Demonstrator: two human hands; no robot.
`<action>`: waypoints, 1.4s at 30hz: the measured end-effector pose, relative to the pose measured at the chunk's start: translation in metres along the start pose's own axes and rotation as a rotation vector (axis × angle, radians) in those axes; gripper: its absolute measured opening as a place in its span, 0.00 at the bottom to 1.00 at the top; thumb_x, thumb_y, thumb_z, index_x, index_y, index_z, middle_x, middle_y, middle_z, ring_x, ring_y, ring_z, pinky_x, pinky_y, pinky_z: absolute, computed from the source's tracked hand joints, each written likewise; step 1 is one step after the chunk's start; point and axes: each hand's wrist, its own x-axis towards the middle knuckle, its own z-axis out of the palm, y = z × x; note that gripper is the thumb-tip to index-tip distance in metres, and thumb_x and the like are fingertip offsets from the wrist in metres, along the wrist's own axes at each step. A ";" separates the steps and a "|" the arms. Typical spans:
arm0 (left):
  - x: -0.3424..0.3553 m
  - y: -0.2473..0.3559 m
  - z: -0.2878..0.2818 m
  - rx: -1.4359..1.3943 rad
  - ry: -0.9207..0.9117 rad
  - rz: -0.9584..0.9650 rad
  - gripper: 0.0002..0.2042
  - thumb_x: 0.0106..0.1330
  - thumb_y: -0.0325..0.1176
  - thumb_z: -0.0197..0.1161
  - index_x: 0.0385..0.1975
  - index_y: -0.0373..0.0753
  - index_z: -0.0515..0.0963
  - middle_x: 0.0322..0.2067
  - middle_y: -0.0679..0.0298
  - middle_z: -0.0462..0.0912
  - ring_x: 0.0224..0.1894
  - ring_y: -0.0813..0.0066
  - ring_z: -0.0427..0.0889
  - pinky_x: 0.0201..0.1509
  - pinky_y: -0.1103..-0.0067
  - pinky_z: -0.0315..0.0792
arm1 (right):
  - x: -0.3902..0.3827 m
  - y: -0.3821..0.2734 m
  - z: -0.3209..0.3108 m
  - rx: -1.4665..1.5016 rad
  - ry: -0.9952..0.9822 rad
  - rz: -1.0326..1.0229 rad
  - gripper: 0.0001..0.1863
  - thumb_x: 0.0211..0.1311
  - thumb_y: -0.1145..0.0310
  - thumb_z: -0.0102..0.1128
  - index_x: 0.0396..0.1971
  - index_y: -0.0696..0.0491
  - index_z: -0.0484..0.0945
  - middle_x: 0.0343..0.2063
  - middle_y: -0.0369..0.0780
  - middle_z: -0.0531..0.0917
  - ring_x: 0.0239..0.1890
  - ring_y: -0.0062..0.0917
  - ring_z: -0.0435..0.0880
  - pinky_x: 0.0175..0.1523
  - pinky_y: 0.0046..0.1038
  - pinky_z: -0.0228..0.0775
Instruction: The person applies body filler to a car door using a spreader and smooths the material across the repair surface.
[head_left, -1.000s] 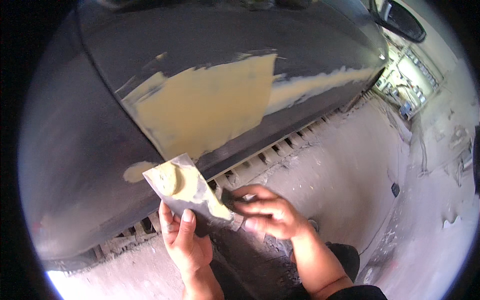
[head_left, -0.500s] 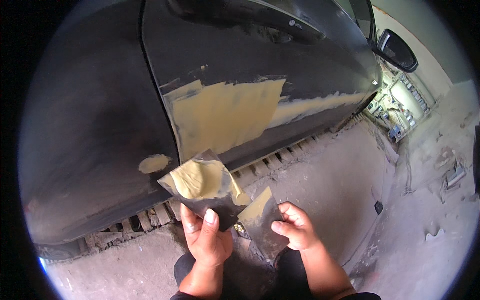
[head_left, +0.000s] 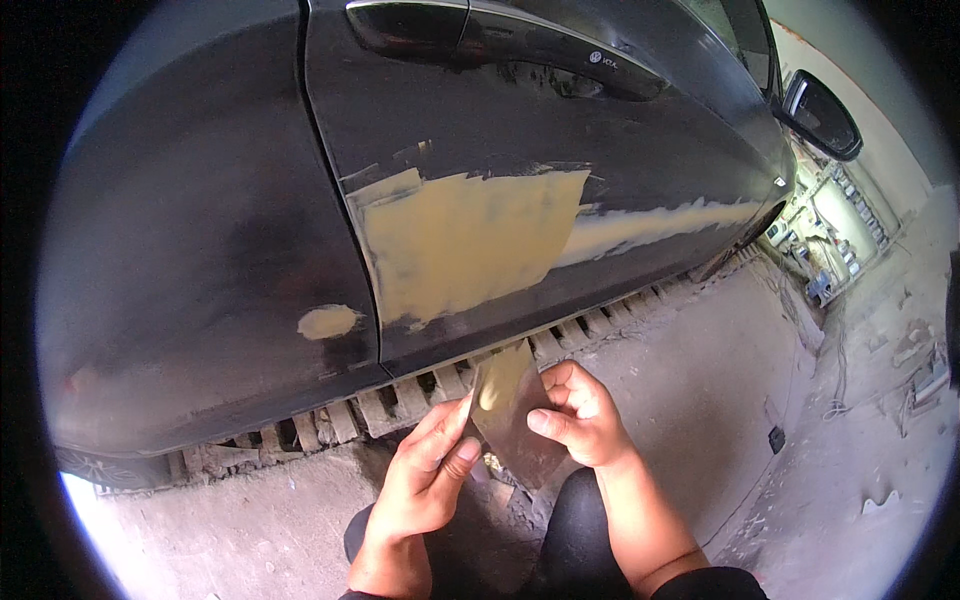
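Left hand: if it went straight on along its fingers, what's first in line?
Probably the yellow-smeared plate held by the right hand; the gap is hard to judge from this view.

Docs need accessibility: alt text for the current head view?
The right hand grips a flat plate smeared with yellowish paste, the left hand by its left edge. Beyond, a dark car door bears a large yellowish patch.

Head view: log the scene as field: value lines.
right grip: pinching a dark sheet by its right edge
left grip: at the sheet's left edge; whether it holds anything is unclear
sheet surface: yellow paste on its upper part
car door: large yellow patch
left panel: small yellow patch
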 end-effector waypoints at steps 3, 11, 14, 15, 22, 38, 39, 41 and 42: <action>0.005 0.000 0.009 0.224 -0.031 -0.041 0.21 0.67 0.19 0.57 0.62 0.34 0.71 0.46 0.50 0.80 0.44 0.62 0.81 0.50 0.78 0.74 | 0.003 -0.004 -0.016 0.119 -0.093 -0.071 0.21 0.65 0.76 0.62 0.54 0.61 0.67 0.46 0.42 0.83 0.48 0.22 0.81 0.56 0.26 0.70; 0.009 -0.042 0.009 -0.495 0.079 -0.359 0.14 0.69 0.23 0.59 0.54 0.29 0.76 0.45 0.64 0.83 0.47 0.78 0.79 0.54 0.80 0.71 | 0.016 -0.073 -0.051 -0.447 -0.363 -0.647 0.14 0.56 0.79 0.60 0.44 0.58 0.80 0.53 0.52 0.80 0.60 0.44 0.77 0.61 0.40 0.71; 0.007 -0.045 0.012 -0.597 0.074 -0.359 0.15 0.69 0.21 0.59 0.54 0.28 0.75 0.46 0.62 0.83 0.48 0.78 0.78 0.56 0.79 0.70 | 0.009 -0.068 -0.043 -0.581 -0.483 -0.522 0.22 0.48 0.84 0.61 0.47 0.53 0.82 0.57 0.49 0.77 0.62 0.48 0.75 0.62 0.42 0.70; 0.006 -0.047 0.012 -0.587 0.081 -0.375 0.15 0.68 0.21 0.59 0.55 0.28 0.75 0.46 0.62 0.83 0.48 0.77 0.78 0.56 0.79 0.70 | 0.012 -0.068 -0.045 -0.652 -0.480 -0.524 0.24 0.47 0.84 0.61 0.47 0.52 0.82 0.57 0.48 0.77 0.61 0.47 0.76 0.62 0.42 0.70; 0.006 -0.056 0.025 -0.600 0.067 -0.397 0.17 0.68 0.21 0.60 0.56 0.27 0.73 0.49 0.59 0.82 0.50 0.75 0.79 0.58 0.78 0.70 | 0.016 -0.062 -0.076 -1.106 -0.331 -0.493 0.27 0.43 0.81 0.63 0.49 0.48 0.83 0.56 0.42 0.78 0.59 0.39 0.75 0.63 0.38 0.69; 0.002 -0.050 0.046 -0.233 0.402 -0.328 0.18 0.69 0.20 0.57 0.58 0.29 0.71 0.50 0.60 0.81 0.49 0.74 0.80 0.56 0.77 0.73 | -0.011 -0.004 -0.035 -1.422 0.009 -0.546 0.26 0.48 0.67 0.67 0.52 0.42 0.81 0.59 0.39 0.74 0.61 0.43 0.70 0.60 0.46 0.63; 0.000 -0.055 0.044 -0.104 0.444 -0.286 0.18 0.69 0.20 0.57 0.58 0.30 0.71 0.49 0.61 0.81 0.49 0.75 0.79 0.55 0.77 0.73 | -0.010 -0.001 -0.041 -1.422 0.001 -0.522 0.26 0.47 0.68 0.68 0.52 0.43 0.81 0.59 0.40 0.74 0.61 0.42 0.70 0.61 0.46 0.63; -0.001 -0.054 0.042 -0.138 0.532 -0.051 0.16 0.71 0.21 0.55 0.57 0.26 0.71 0.46 0.61 0.81 0.48 0.77 0.77 0.55 0.81 0.69 | 0.000 0.002 -0.064 -1.422 0.146 -0.514 0.27 0.47 0.69 0.67 0.53 0.45 0.80 0.59 0.41 0.74 0.61 0.42 0.71 0.62 0.46 0.63; 0.000 -0.052 0.041 -0.115 0.581 -0.054 0.16 0.71 0.21 0.55 0.57 0.27 0.71 0.46 0.61 0.81 0.48 0.77 0.77 0.55 0.81 0.68 | 0.010 -0.002 -0.072 -1.320 0.233 -0.538 0.27 0.48 0.71 0.65 0.54 0.48 0.79 0.59 0.43 0.73 0.61 0.44 0.71 0.63 0.45 0.62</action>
